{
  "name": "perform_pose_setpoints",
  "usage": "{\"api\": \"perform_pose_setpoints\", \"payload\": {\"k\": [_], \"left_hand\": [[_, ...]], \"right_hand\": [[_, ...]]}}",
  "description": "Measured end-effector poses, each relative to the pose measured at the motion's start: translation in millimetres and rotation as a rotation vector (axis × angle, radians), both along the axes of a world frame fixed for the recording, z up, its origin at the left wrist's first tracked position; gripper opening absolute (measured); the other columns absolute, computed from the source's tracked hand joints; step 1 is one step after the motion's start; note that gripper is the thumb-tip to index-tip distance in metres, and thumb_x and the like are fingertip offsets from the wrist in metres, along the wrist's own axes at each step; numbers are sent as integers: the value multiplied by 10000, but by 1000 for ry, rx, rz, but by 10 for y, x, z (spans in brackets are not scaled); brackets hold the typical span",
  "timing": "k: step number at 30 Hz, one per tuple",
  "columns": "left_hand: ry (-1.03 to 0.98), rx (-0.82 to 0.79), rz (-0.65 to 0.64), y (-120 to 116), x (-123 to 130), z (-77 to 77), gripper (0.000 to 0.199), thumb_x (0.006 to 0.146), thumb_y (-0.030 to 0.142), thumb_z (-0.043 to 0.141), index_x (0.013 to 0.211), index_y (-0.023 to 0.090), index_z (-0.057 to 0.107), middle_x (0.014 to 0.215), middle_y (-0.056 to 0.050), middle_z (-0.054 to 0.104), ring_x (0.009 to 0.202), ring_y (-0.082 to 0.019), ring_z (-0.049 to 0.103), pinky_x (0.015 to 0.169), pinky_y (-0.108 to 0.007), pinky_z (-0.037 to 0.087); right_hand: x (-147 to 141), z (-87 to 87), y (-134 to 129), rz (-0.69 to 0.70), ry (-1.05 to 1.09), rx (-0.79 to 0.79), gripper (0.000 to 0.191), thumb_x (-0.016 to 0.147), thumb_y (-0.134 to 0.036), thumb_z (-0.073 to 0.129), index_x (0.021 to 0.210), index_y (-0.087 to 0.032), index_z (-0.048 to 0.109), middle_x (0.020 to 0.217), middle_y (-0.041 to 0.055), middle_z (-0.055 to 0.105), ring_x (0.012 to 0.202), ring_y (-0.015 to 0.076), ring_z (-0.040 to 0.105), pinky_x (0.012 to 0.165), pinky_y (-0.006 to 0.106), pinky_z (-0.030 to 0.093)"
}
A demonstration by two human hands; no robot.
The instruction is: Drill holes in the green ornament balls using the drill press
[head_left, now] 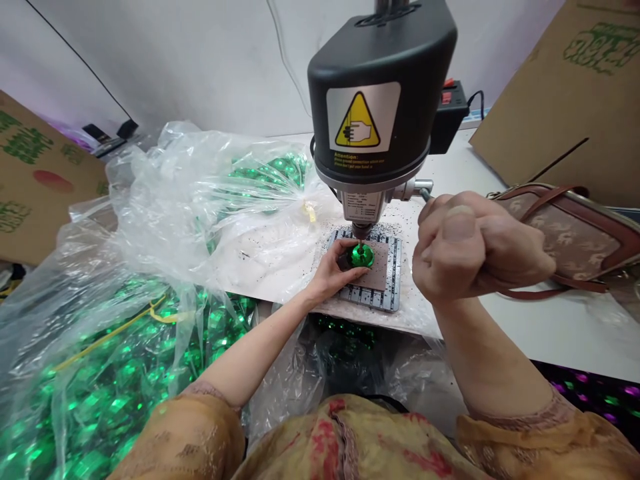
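Observation:
A black bench drill press with a yellow warning label stands in front of me. Under its bit lies a shiny green faceted bead on a flat brown board, which rests on the slotted metal base. My left hand grips the bead from the left, thumb in front and fingers behind. The drill bit meets the top of the bead. My right hand is closed in a fist around the end of the press's feed lever, most of which the fingers hide.
Clear plastic bags of green beads fill the left side. Another bag lies on the table behind. A brown handbag sits at the right, before a cardboard box. Dark shavings are scattered around the base.

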State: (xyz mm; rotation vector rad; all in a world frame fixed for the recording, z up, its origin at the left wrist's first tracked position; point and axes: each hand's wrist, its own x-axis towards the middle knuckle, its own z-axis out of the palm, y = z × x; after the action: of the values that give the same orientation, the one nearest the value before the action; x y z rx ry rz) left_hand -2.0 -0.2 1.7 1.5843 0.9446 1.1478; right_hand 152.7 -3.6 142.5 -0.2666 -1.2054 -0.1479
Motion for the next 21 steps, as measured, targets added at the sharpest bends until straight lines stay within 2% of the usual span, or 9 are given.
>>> {"api": "perform_pose_setpoints", "payload": {"k": [5,9,18,21], "left_hand": [[-8,-1,-8,-11,2,0,611,740,476,828,1198,206,529,1214,-108,659,1174,-248,630,1049,-435,480],[-12,-7,-9,-15,7,11,601,747,479,824,1192,205,526,1232,-112,654,1186,-250,627,1046,-431,491],[-24,-14,-11,-11,3,-4,610,738,479,831,1181,194,524,1279,-127,635,1208,-259,617,1054,-440,490],[-15,-2,-12,8,16,-12,608,741,477,829,1184,194,524,1236,-119,649,1176,-250,629,1031,-425,497]], "right_hand": [[47,-110,-5,-19,-46,-69,476,868,-204,532,514,-194,214,438,-43,326,374,77,332,381,302,239],[87,-146,41,-3,-96,16,443,845,-229,550,527,-207,242,426,-43,323,353,74,303,350,280,245],[135,-240,45,50,-238,126,410,771,-95,536,576,-203,192,433,-73,309,345,58,315,357,260,258],[98,-137,-18,28,-190,55,440,810,-103,544,557,-195,197,430,-72,292,347,53,295,369,267,241]]}}
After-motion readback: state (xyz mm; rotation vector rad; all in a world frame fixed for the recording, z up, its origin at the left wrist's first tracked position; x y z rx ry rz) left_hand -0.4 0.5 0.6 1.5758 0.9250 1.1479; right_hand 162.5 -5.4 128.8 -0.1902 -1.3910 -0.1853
